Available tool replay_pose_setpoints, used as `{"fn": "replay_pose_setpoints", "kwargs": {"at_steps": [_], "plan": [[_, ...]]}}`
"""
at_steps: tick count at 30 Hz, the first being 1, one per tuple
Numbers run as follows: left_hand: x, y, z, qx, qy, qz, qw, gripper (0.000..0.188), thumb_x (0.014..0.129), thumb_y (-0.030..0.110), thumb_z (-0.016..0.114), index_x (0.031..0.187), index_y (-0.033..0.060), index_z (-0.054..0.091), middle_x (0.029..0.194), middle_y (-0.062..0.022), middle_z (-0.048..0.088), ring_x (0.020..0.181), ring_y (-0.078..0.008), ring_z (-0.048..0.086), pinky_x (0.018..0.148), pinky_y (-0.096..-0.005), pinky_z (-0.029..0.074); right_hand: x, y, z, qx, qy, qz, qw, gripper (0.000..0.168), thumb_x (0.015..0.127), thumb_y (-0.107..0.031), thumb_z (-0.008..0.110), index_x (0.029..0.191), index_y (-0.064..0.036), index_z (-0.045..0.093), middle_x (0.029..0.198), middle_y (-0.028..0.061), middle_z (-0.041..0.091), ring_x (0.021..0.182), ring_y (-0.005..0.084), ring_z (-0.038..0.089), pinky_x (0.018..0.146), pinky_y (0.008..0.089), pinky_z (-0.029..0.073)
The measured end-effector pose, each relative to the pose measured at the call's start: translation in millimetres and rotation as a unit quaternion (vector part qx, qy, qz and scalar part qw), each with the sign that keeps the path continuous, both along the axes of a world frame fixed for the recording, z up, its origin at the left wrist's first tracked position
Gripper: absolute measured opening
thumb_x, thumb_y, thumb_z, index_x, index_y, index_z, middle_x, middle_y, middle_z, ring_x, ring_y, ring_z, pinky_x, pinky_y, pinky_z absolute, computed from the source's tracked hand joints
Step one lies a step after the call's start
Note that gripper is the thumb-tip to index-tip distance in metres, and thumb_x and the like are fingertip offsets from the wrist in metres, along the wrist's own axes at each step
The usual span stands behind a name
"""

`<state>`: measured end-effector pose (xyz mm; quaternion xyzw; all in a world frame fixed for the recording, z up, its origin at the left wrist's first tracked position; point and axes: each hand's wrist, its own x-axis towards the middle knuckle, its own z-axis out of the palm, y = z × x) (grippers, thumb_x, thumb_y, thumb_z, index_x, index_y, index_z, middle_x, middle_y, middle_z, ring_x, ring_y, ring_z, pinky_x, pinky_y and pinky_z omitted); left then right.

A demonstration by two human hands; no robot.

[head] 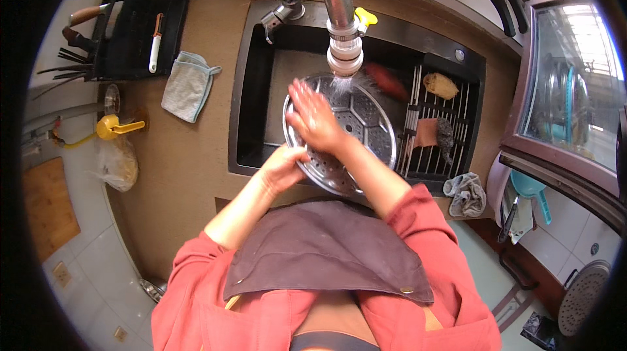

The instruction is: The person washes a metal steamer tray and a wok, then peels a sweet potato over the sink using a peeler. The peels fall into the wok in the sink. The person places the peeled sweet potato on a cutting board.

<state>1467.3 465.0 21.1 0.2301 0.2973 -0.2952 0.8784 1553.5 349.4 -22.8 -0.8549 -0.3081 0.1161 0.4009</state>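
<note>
My left hand [284, 169] grips the near-left rim of a round perforated metal steamer plate [370, 128], its thumb lying over the edge. The plate is tilted within the black sink [252, 106]. Across the plate's left part lies my right hand [314, 118], wet, fingers stretched out and blurred by motion; whatever is under its palm is hidden. Water [342, 85] runs from the white nozzle of the curved faucet [345, 54] and splashes on the far part of the plate. Behind the plate, a blurred red object [387, 81] rests in the sink.
A drying rack [411, 120] spans the sink's right side, bearing a loofah-like scrubber [441, 86], a pink sponge [425, 133] and a dark scouring pad [445, 140]. Left are a folded cloth [188, 88], a peeler [156, 44] and a knife holder [132, 32]. A crumpled cloth [465, 195] lies right.
</note>
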Motion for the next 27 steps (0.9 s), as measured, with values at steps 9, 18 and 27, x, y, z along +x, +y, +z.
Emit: {"fn": "replay_pose_setpoints", "kwargs": {"at_steps": [9, 18, 27], "plan": [[1.7, 47.3, -13.1, 0.012, -0.054, 0.110, 0.992, 0.055, 0.070, -0.008, 0.050, 0.124, -0.0051, 0.043, 0.117, -0.0187, 0.055, 0.106, -0.0286, 0.056, 0.091, -0.0412, 0.047, 86.8, -115.0, -63.0, 0.015, 0.462, -0.269, 0.845, 0.053, 0.090, -0.046, 0.046, 0.110, 0.002, 0.058, 0.103, 0.0149, 0.064, 0.098, 0.0261, 0.060, 0.087, 0.0375, 0.043], [95.4, -8.5, -143.1, 0.041, -0.017, 0.115, 0.992, 0.028, 0.089, 0.022, 0.058, 0.108, 0.0015, 0.055, 0.103, -0.0097, 0.062, 0.094, -0.0210, 0.060, 0.084, -0.0390, 0.050, 1.9, -176.7, 26.1, 0.503, 0.432, -0.374, 0.649, 0.030, 0.092, -0.018, 0.052, 0.118, -0.002, 0.050, 0.113, 0.0112, 0.058, 0.101, 0.0243, 0.057, 0.090, 0.0396, 0.047], [109.5, 5.0, -106.3, 0.181, -0.033, 0.044, 0.982, 0.062, 0.089, 0.016, 0.058, 0.135, -0.0032, 0.022, 0.120, -0.0126, 0.052, 0.104, -0.0202, 0.054, 0.091, -0.0371, 0.044, 1.5, -184.6, -9.4, 0.570, 0.434, -0.373, 0.590, 0.039, 0.087, -0.024, 0.058, 0.119, -0.003, 0.049, 0.115, 0.0112, 0.058, 0.105, 0.0277, 0.056, 0.092, 0.0459, 0.044]]}}
